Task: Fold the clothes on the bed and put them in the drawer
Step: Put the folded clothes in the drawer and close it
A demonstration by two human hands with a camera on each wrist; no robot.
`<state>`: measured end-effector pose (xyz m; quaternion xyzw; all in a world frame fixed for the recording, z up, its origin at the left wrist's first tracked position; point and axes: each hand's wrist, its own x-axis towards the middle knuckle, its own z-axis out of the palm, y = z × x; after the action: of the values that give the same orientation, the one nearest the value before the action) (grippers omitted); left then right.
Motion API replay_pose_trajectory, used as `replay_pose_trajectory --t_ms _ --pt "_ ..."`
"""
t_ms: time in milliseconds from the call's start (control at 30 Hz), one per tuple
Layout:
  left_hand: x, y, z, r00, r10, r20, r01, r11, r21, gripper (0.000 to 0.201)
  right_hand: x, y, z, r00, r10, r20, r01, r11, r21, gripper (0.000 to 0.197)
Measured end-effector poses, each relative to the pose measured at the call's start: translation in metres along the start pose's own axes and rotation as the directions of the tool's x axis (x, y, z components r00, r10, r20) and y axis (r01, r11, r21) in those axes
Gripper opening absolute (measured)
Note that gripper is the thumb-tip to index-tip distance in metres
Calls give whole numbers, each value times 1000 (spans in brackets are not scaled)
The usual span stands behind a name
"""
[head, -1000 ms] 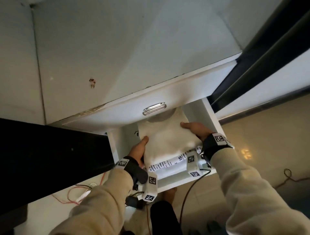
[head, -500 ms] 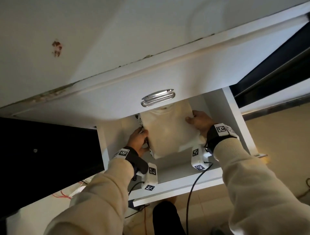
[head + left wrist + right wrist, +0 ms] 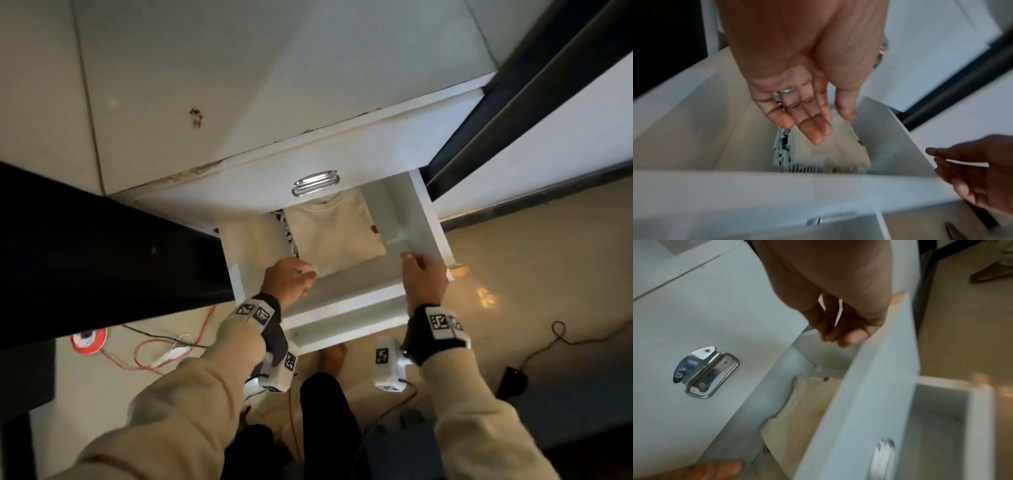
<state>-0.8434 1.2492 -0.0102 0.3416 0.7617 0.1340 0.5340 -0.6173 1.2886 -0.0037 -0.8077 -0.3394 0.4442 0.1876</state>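
Head view: open drawer [image 3: 424,219] pulled out below upper drawer front with chrome handle [image 3: 315,183]. Folded cream garment [image 3: 334,233] lying flat inside, toward the back, nearer the right wall than the left, on top of a black-and-white printed piece [image 3: 287,233] showing along its left edge. Placement of this garment looks done; bare drawer floor between the garment and the front edge. Left hand [image 3: 289,281] off the cloth, over the front-left part of the drawer, fingers loosely extended, holding nothing (left wrist view confirms, ring [image 3: 787,90] visible). Right hand [image 3: 423,277] at the right wall near the front corner, fingers relaxed, empty; contact with the wall unclear.

Versus half a second back: both hands then gripping the garment sides deep in the drawer, now released and pulled back toward the front edge. Versus a second back: garment then held above the printed piece near the front, now seated at the back. Likely next: close drawer or return to bed for more clothes.
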Motion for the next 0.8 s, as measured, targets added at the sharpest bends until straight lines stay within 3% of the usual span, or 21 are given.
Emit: replay_pose_trajectory --t_ms 67,133,200,233,300,467,567,600,633,700,800 --pt "-27 -9 12 993 13 114 -38 975 217 40 -27 22 -4 978 200 -64 -194 977 91 26" --pt "-47 -21 25 989 -27 149 -43 891 452 55 -45 36 1 922 358 146 -386 877 286 27" --pt "-55 -31 34 997 11 83 -63 748 660 51 -54 40 11 861 397 318 -500 776 384 41" --pt "-56 -32 36 999 33 35 -48 706 707 44 -55 39 17 859 389 334 -503 765 403 46" --pt "-53 -32 33 998 30 -51 16 698 716 36 -49 31 27 870 374 322 -482 784 392 45" --pt "-52 -32 29 991 -10 -135 107 673 732 34 -30 14 34 857 382 347 -505 755 417 37" --pt "-43 -28 27 975 -68 -212 189 755 628 37 -16 -4 39 782 412 468 -622 562 546 30" --pt "-36 -27 24 967 -98 -235 218 793 568 38 -12 -9 41 777 398 487 -627 555 547 27" --pt "-28 -26 21 957 -123 -261 244 828 504 38 -9 -15 44 815 356 457 -568 644 512 28" --pt "-14 -25 13 942 -132 -310 258 874 411 37 2 -26 50 833 317 453 -529 696 486 36" --pt "5 -22 4 954 -62 -292 195 870 453 33 12 -51 56 835 281 473 -509 722 468 12"
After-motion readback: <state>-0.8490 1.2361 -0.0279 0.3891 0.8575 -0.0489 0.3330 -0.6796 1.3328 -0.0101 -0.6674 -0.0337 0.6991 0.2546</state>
